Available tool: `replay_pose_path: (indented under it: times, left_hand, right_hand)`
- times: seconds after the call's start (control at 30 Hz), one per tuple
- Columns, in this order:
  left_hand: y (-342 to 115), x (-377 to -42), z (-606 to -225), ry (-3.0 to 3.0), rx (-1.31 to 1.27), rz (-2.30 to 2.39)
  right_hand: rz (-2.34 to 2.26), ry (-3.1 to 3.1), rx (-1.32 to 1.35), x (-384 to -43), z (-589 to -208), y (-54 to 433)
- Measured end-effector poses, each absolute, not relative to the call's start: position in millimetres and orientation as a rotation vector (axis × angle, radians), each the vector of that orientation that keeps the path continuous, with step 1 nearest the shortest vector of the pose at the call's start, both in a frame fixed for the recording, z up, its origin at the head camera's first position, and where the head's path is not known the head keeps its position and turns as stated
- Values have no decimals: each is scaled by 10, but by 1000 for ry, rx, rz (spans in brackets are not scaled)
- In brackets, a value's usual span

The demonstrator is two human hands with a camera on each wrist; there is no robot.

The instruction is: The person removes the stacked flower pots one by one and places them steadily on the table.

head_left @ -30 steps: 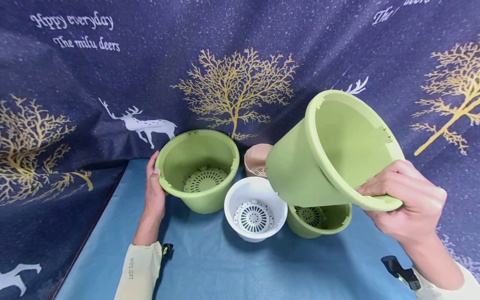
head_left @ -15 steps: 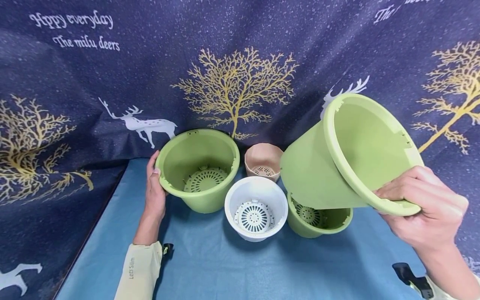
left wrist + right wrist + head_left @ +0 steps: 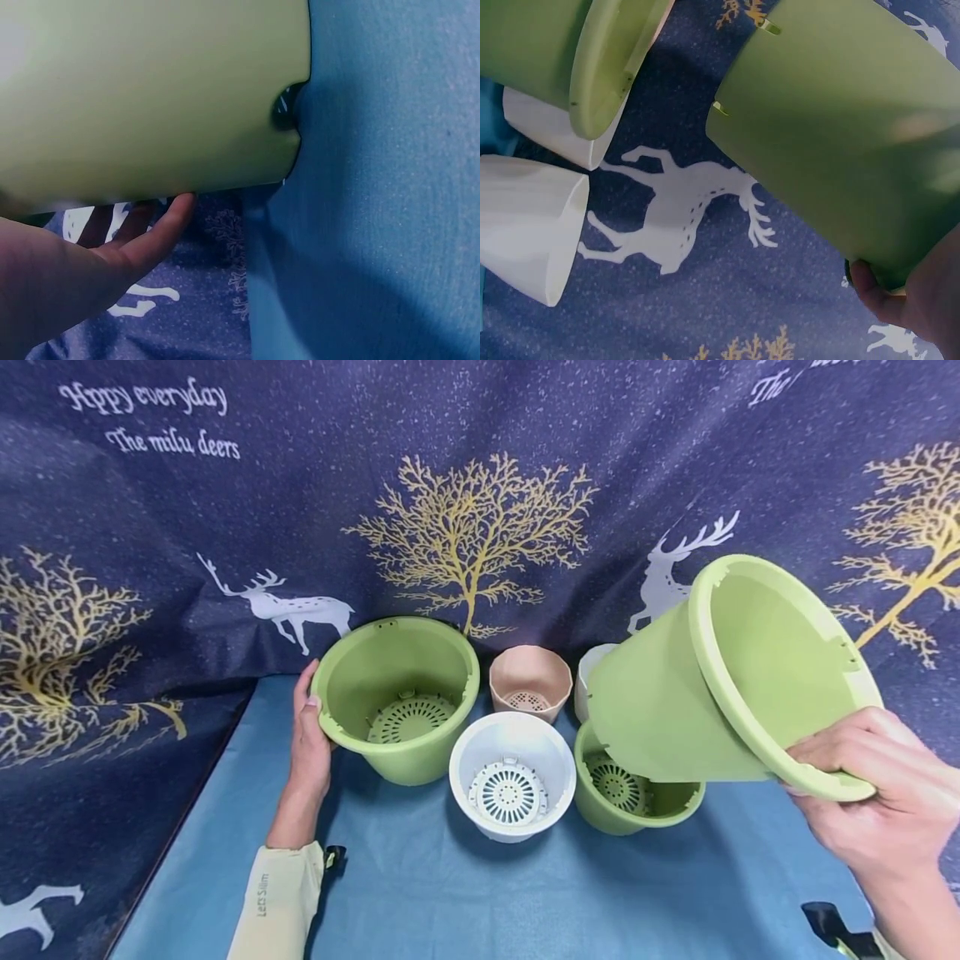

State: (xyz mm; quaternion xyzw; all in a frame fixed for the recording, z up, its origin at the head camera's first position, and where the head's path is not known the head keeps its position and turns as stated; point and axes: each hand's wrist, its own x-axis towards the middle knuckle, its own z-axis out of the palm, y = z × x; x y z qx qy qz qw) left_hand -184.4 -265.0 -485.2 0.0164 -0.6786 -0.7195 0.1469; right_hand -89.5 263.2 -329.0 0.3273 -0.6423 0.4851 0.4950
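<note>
In the head view my left hand [image 3: 309, 752] lies against the left side of a large green plastic flowerpot [image 3: 412, 764] with a slotted bottom, upright on the blue cloth. The left wrist view shows that hand's fingers [image 3: 161, 232] extended along the pot's outer wall. My right hand [image 3: 877, 777] grips the rim of another large green flowerpot [image 3: 652, 718], tilted with its mouth toward the right. This raised pot overlaps a smaller green flowerpot [image 3: 611, 814] below it. Between the green pots stands a white flowerpot [image 3: 512, 835] with a slotted bottom.
A pinkish-beige pot [image 3: 530, 672] stands behind the white one. Next to it another white pot [image 3: 592, 672] is partly hidden by the raised green pot. A dark blue hanging cloth [image 3: 480, 410] with printed deer and trees backs the blue-covered surface [image 3: 480, 910].
My right hand has carried the tilted green flowerpot rightward and slightly down, uncovering the beige pot and part of the rear white pot. The left hand and its pot look unmoved.
</note>
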Motion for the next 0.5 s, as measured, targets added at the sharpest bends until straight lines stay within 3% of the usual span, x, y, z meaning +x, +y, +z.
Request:
replay_pose_path:
  times: [0.5]
  left_hand:
    - [-2651,-1853,-4869,-1931,30,-2086]
  right_hand:
    - [1089,-1859,610,-718,-3425,3013]
